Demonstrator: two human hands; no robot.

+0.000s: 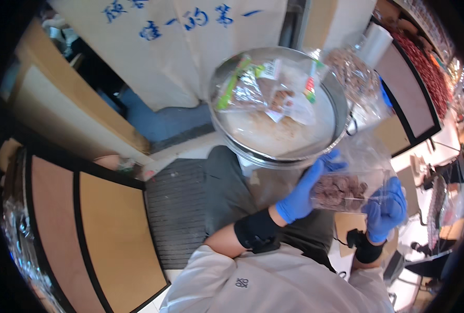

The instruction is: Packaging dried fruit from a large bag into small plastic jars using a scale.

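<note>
Between my hands, over my lap, is a clear plastic box [341,194] with reddish-brown dried pieces in it. My left hand [302,193], in a blue glove, grips the box's left side, its fingers partly hidden behind it. At the opposite end, my right hand [387,209] is closed around the box's edge, also gloved in blue. Just beyond stands a large round metal pan [222,133] with a pale inside. Clear packets with green labels [245,86] lie in the pan, along with a small clear packet of brown pieces [284,104].
Right of the pan sits a big clear bag of brown dried goods [352,75], beside a white plastic roll [375,46]. A bin of red goods [420,62] is farther right. A wood-panelled cabinet [112,229] stands at left; a lettered cloth curtain [190,57] hangs ahead.
</note>
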